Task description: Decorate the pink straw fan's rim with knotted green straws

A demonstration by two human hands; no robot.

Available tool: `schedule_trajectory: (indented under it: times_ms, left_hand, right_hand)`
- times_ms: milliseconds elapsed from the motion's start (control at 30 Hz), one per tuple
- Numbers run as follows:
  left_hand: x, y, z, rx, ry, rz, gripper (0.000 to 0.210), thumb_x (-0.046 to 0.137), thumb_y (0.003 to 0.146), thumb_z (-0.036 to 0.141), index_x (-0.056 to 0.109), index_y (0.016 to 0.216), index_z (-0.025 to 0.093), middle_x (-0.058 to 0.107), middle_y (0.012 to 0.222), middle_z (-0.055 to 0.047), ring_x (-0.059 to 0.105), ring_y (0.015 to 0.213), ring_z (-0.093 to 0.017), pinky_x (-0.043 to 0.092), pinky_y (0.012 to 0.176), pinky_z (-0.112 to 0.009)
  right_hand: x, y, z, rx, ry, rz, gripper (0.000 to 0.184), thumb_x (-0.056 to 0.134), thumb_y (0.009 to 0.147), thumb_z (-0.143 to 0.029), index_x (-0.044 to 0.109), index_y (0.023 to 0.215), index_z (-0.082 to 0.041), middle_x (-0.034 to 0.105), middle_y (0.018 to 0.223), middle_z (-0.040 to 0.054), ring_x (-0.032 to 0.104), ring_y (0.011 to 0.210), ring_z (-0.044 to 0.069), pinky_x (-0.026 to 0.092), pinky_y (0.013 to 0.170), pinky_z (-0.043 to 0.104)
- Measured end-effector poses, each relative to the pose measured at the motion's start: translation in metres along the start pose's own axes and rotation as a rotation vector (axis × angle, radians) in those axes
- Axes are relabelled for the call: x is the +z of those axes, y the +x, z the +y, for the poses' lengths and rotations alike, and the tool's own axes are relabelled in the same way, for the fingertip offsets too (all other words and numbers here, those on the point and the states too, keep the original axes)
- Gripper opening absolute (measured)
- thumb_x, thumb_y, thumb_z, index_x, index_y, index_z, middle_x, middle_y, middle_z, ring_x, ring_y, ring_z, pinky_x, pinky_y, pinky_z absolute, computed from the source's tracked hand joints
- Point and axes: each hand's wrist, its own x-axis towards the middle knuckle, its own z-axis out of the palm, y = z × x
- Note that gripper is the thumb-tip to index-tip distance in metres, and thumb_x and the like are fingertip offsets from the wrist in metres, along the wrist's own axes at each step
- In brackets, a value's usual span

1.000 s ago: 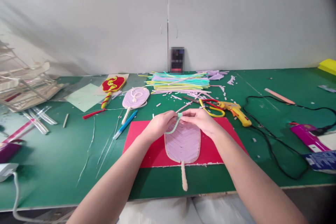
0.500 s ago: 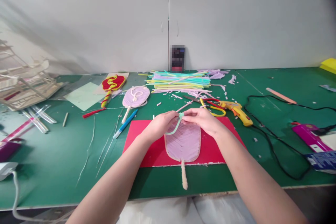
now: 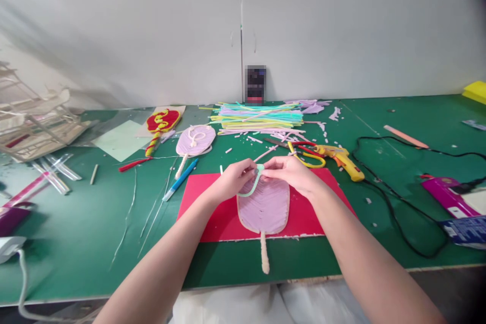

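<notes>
A pale green pipe cleaner is pinched between the fingertips of my left hand and my right hand. Its upper part is bunched into a small loop between my hands, and a curved tail hangs below. Both hands are over the top of a lilac fan with a cream edge and a cream handle. That fan lies on a red board, its handle pointing toward me past the board's near edge. My fingers hide the fan's top.
Behind my hands lie a pile of coloured pipe cleaners, scissors and a yellow glue gun with a black cord. Leftward are a blue pen, another lilac fan, a red fan and thin wires.
My hands stay nearly still, pinching the green pipe cleaner above the fan. The whole view has shifted very slightly.
</notes>
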Motion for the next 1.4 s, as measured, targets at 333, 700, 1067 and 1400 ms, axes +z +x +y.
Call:
schedule_trajectory:
  times_ms: [333, 700, 1067, 1400]
  left_hand:
    - [0.006, 0.001, 0.002, 0.087, 0.042, 0.104, 0.010, 0.042, 0.084, 0.018, 0.051, 0.081, 0.016, 0.054, 0.073, 0.002, 0.049, 0.067, -0.010, 0.039, 0.062, -0.020]
    - [0.001, -0.003, 0.004, 0.170, 0.355, 0.094, 0.015, 0.040, 0.090, 0.020, 0.054, 0.093, 0.019, 0.060, 0.085, -0.002, 0.056, 0.076, -0.013, 0.043, 0.066, -0.023]
    - [0.001, -0.008, 0.007, 0.327, 0.209, 0.089, 0.014, 0.046, 0.090, 0.024, 0.059, 0.094, 0.019, 0.065, 0.091, -0.003, 0.061, 0.085, -0.013, 0.046, 0.076, -0.022]
    - [0.000, -0.008, 0.009, 0.318, 0.178, 0.106, 0.011, 0.051, 0.087, 0.020, 0.062, 0.085, 0.018, 0.067, 0.083, -0.001, 0.062, 0.077, -0.011, 0.046, 0.072, -0.019]
  right_hand:
    - [0.000, -0.001, -0.002, 0.038, 0.107, 0.013, 0.025, 0.081, 0.055, -0.023, 0.067, 0.074, -0.014, 0.069, 0.065, 0.0008, 0.066, 0.063, 0.013, 0.052, 0.078, 0.032]
    - [-0.005, 0.002, 0.001, 0.055, 0.116, 0.015, 0.023, 0.080, 0.057, -0.019, 0.068, 0.076, -0.014, 0.069, 0.067, 0.0012, 0.067, 0.066, 0.013, 0.054, 0.080, 0.033]
    - [-0.016, -0.002, -0.002, 0.177, 0.156, -0.132, 0.025, 0.078, 0.060, -0.012, 0.067, 0.083, -0.013, 0.070, 0.076, 0.0044, 0.068, 0.072, 0.014, 0.056, 0.073, 0.027]
    - [-0.016, -0.004, -0.003, 0.162, 0.102, -0.160, 0.025, 0.078, 0.062, -0.013, 0.065, 0.083, -0.013, 0.068, 0.075, 0.0022, 0.067, 0.070, 0.013, 0.054, 0.072, 0.024]
